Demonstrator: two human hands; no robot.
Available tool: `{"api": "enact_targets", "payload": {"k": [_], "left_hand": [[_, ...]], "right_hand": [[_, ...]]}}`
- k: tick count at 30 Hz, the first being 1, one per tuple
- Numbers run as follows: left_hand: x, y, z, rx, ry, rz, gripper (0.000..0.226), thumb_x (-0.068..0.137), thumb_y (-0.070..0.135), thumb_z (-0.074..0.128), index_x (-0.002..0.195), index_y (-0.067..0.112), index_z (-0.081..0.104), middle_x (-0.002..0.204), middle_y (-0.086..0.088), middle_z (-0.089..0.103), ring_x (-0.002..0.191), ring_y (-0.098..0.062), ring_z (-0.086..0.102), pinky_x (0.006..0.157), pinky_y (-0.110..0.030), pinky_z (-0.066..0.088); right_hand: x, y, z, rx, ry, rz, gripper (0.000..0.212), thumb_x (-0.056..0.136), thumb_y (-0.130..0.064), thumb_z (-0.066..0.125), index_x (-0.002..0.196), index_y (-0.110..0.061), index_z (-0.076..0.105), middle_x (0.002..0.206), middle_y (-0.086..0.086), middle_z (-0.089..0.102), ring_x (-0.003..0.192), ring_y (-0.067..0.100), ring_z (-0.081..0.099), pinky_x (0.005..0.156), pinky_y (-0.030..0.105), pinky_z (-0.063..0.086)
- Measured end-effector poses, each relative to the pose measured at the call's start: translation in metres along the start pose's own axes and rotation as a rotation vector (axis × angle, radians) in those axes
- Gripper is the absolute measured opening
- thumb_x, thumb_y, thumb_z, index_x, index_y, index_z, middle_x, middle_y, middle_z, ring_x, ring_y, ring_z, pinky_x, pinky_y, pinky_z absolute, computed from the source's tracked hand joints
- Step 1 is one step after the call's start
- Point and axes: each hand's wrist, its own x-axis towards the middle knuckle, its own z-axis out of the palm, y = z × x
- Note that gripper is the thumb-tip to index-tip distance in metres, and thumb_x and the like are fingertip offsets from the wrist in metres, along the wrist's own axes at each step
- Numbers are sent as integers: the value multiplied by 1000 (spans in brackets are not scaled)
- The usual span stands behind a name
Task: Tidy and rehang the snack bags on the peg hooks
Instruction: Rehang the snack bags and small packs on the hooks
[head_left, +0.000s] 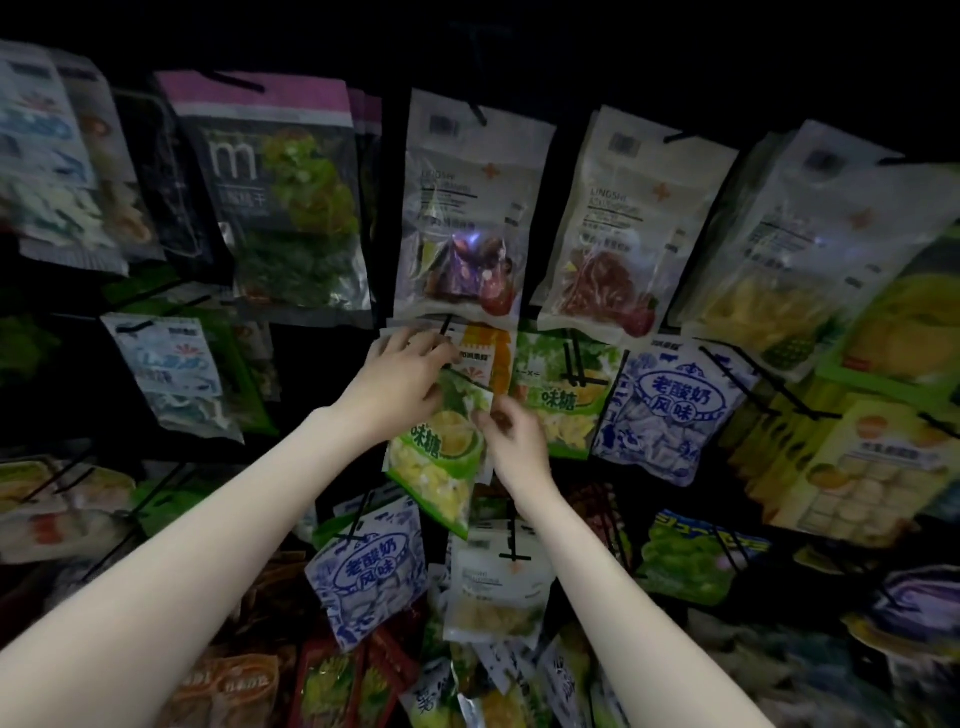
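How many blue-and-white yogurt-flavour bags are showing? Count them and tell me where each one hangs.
2 clearly: one blue-and-white bag hangs in the middle row, right of the green bags; another hangs tilted in the row below, under the hands. More may sit behind them or in the dark bottom pile.

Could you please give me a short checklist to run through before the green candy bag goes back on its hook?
1. Left hand on the top of the green candy bag: ok, fingers curl over its upper edge.
2. Right hand steadying the bag: ok, it pinches the bag's right edge.
3. Hook free to take it: not ok, an orange and white bag hangs right behind.
4. Bag's hang hole lined up with the hook: cannot tell, the left hand covers it.
5. Bag straight: not ok, it tilts.
6. Neighbouring blue and white bag undisturbed: ok, it hangs apart on the right.
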Motion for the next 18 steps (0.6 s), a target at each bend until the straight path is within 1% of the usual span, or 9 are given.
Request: {"api": "enact_targets", "payload": {"k": [2,4,7,9,11,13,15,16,18], "left_hand": [[-14,-4,3,-57,104,12,43,89,18,52,132,18,45,142,-1,40,139,-22,19,109,-43,17],[-28,-10,5,-95,211,32,40,91,22,53,130,17,50,140,0,43,140,-23,21,109,-46,18],[-41,-15,5,-68,302,128,35,91,36,43,119,20,59,135,-1,50,134,-23,28,105,-49,25],[-44,-8,3,-83,298,202,38,92,38,37,109,19,64,128,-4,55,127,-24,38,100,-48,33],[-43,3,4,-154,266,254,37,94,36,36,106,17,65,123,-5,58,117,-26,49,93,-46,42],[-37,16,10,-204,221,282,38,94,34,35,107,14,65,120,-7,59,111,-28,55,88,-44,47],[-29,29,18,-236,169,302,41,94,35,35,113,12,63,119,-7,59,109,-27,56,86,-44,49],[-26,37,22,-269,148,311,40,94,35,37,117,12,60,120,-8,58,107,-27,57,86,-41,49],[-18,52,32,-366,77,297,35,97,28,43,128,15,52,126,-6,53,102,-24,58,83,-33,48]], "right_hand": [[-7,-6,-4,-86,-24,-158,10,94,-15,54,101,-12,61,97,-3,60,92,10,55,70,4,39],[-17,-8,-10,-177,-56,-289,5,92,-11,55,91,-10,60,90,-3,56,85,5,52,71,6,37],[-32,-2,-27,-280,-33,-342,20,92,-7,55,77,-20,49,77,-13,45,74,-5,46,65,10,35],[-41,9,-43,-290,2,-292,17,92,-8,55,79,-20,53,77,-15,48,72,-3,50,62,14,35],[-49,17,-60,-254,71,-208,7,93,-12,55,93,-12,62,81,-14,56,70,2,54,60,16,38],[-53,20,-78,-201,164,-117,17,93,-16,56,104,-8,64,88,-7,62,81,6,60,68,23,46],[-52,16,-93,-145,290,-65,19,92,-16,56,108,-7,63,94,-3,63,91,10,60,75,18,47],[-49,14,-99,-109,360,-52,16,93,-15,55,108,-11,61,93,-5,63,89,7,59,73,12,45],[-40,11,-107,-31,488,-18,15,94,-11,52,105,-21,53,86,-11,58,81,-2,56,65,8,42]]}}
